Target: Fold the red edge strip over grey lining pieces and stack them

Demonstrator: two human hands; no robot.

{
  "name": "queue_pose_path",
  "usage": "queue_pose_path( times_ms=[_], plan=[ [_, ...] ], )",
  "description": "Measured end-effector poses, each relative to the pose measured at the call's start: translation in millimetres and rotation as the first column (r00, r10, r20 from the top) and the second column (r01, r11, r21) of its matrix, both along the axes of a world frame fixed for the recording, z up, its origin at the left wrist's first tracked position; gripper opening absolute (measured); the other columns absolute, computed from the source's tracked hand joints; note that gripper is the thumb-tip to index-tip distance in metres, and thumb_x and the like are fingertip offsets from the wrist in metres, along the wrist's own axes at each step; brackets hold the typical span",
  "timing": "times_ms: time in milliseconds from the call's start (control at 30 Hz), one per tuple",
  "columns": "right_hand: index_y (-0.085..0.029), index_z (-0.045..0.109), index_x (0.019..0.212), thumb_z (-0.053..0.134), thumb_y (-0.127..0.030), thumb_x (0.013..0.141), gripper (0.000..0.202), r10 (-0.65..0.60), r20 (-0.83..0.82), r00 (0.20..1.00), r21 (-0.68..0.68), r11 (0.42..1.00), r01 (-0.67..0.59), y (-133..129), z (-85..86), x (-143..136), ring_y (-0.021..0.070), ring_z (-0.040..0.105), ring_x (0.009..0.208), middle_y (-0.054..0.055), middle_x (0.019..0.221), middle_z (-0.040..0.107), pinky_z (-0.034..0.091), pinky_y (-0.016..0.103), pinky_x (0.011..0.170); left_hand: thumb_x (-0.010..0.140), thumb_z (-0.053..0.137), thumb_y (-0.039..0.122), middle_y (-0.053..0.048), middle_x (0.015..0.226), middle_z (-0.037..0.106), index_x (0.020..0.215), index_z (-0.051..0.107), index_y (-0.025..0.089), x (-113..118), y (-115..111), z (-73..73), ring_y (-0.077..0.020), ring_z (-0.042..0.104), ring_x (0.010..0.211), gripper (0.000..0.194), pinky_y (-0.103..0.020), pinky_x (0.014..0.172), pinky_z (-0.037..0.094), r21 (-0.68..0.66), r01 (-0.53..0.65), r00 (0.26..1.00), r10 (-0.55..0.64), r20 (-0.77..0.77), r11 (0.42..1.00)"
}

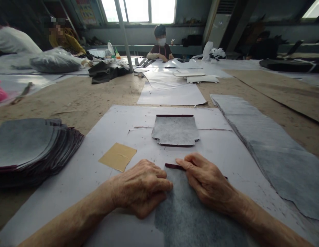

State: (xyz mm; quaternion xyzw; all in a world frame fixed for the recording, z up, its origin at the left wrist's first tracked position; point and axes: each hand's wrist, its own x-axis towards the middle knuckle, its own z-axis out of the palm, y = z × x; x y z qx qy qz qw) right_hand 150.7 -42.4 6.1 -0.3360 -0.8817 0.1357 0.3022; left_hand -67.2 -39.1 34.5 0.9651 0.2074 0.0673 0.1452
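A grey fabric-like sheet [190, 212] lies in front of me, with a dark maroon edge folded over [172, 166] at its far end. My right hand [205, 178] rests over its right side, fingers bent and pressed together on the folded edge. At the sheet's left edge, my left hand [144, 187] is closed, with the fingers curled in and the thumb and forefinger at the edge. Just beyond my hands lies a smaller grey piece [176, 129] with dark maroon folded edges. A tan square of card [118, 157] is beyond my left hand.
White paper [102, 137] covers the table under the work. A stack of curved grey pieces [22, 144] is at left, and long grey sheets [272, 144] lie at right. Farther back are more white sheets [172, 94], dark scraps [107, 71], a pole [125, 37] and several people.
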Motion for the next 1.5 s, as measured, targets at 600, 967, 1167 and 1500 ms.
queue_pose_path(
  times_ms=[600, 967, 1167, 1500],
  plan=[
    [-0.012, 0.060, 0.089, 0.046, -0.013, 0.081, 0.016, -0.167, -0.013, 0.986, 0.049, 0.985, 0.167, 2, 4.8, 3, 0.0192, 0.051, 0.080, 0.007, 0.083, 0.056, 0.045, 0.034, 0.071, 0.077, 0.048, 0.019, 0.000, 0.057, 0.047, 0.075, 0.062, 0.015, 1, 3, 1.3, -0.0113, 0.047, 0.054, 0.014, -0.025, 0.052, 0.032, -0.164, -0.016, 0.989, 0.040, 0.142, 0.986],
    [-0.018, 0.046, 0.075, 0.039, -0.001, 0.078, 0.018, -0.105, 0.081, 0.991, 0.094, 0.991, 0.098, 0, -5.5, 3, 0.0152, 0.053, 0.072, 0.003, 0.074, 0.053, 0.041, 0.026, 0.063, 0.083, 0.051, 0.027, -0.008, 0.089, 0.059, 0.098, 0.060, 0.018, 20, 8, -27.1, -0.0159, 0.055, 0.080, 0.020, -0.030, 0.073, 0.043, 0.046, -0.334, 0.812, 0.262, 0.522, 0.941],
    [-0.018, 0.052, 0.075, 0.039, -0.009, 0.086, 0.019, -0.088, 0.170, 0.981, 0.108, 0.992, 0.071, 5, -6.8, 9, 0.0135, 0.054, 0.068, 0.003, 0.072, 0.056, 0.039, 0.022, 0.058, 0.083, 0.046, 0.027, -0.003, 0.063, 0.057, 0.074, 0.060, 0.018, 20, 12, -36.4, -0.0128, 0.053, 0.060, 0.019, -0.026, 0.058, 0.037, 0.138, -0.368, 0.871, 0.288, 0.398, 0.920],
    [-0.018, 0.051, 0.066, 0.040, -0.018, 0.087, 0.024, -0.144, 0.200, 0.969, -0.108, 0.980, 0.168, 13, 7.2, 29, 0.0102, 0.055, 0.064, 0.000, 0.068, 0.058, 0.037, 0.020, 0.059, 0.079, 0.044, 0.025, 0.000, 0.057, 0.057, 0.067, 0.059, 0.018, 10, 14, -26.3, -0.0114, 0.053, 0.054, 0.020, -0.020, 0.053, 0.037, -0.171, -0.544, 0.693, 0.555, 0.459, 0.821]
  ],
)
